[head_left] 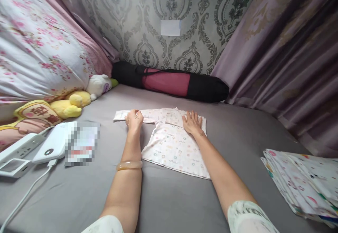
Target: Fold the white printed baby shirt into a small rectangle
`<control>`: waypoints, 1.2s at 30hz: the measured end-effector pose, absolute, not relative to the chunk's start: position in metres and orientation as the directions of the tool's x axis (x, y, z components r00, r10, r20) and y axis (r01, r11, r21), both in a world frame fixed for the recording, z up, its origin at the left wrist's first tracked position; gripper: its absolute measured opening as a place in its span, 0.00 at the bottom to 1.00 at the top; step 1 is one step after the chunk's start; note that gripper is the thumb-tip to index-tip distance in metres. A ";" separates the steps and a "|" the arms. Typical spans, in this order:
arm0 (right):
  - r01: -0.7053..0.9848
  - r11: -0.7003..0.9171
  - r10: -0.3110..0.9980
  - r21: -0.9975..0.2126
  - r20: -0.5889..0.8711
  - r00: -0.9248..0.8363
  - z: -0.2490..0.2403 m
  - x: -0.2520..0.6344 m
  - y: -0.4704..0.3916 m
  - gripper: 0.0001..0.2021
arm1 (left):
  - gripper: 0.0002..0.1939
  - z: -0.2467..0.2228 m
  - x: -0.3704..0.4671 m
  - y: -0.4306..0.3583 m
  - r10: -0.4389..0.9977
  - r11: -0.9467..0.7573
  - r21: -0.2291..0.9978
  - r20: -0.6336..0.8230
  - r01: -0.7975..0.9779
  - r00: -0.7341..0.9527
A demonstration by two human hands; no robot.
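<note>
A small white patterned shirt (174,145) lies flat on the grey bed sheet (169,197). Its left sleeve stretches out to the left, while the right sleeve is folded across the upper front. My left hand (134,119) has its fingers curled on the outstretched sleeve, pinching the cloth. On the folded sleeve and the shirt's upper right side, my right hand (192,122) lies flat with its fingers spread.
A black and red long bag (166,82) lies by the wall. Plush toys (70,104), a power strip (21,148), a white power bank (54,143) and a blurred item are at left. Folded patterned cloths (303,180) lie at right.
</note>
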State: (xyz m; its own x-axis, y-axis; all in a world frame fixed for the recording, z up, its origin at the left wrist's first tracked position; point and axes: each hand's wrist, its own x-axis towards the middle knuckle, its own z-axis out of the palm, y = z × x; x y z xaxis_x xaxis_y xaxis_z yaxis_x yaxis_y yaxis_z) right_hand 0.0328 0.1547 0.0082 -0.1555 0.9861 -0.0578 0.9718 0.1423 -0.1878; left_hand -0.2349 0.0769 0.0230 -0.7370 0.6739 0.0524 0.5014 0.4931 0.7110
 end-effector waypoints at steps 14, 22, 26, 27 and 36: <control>0.869 0.470 0.869 -0.157 0.257 -0.423 0.012 -0.006 0.145 0.21 | 0.24 0.026 -0.254 0.060 0.272 0.704 0.675 0.033 0.222 -0.962; 0.756 0.628 0.778 -0.185 0.143 -0.611 0.021 -0.067 0.133 0.14 | 0.24 0.023 -0.258 0.061 0.227 0.785 0.585 0.038 0.205 -0.973; 0.788 0.600 0.800 -0.140 0.095 -0.592 0.021 -0.070 0.135 0.15 | 0.23 0.021 -0.260 0.063 0.211 0.777 0.601 0.030 0.187 -0.977; 0.790 0.597 0.802 -0.136 0.083 -0.592 0.021 -0.070 0.135 0.15 | 0.21 0.021 -0.261 0.063 0.215 0.773 0.606 0.027 0.187 -0.976; 0.823 0.544 0.830 -0.167 -0.039 -0.557 0.029 -0.072 0.137 0.18 | 0.07 0.024 -0.275 0.074 0.276 0.333 0.937 0.010 0.105 -0.961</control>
State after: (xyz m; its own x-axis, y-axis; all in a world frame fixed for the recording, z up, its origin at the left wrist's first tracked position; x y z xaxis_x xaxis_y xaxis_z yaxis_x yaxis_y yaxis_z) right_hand -0.0722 0.1365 0.0290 -0.5565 0.8299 -0.0390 0.8225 0.5438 -0.1665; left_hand -0.2749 0.0745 0.0243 -0.9611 0.2762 0.0097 0.1052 0.3331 0.9370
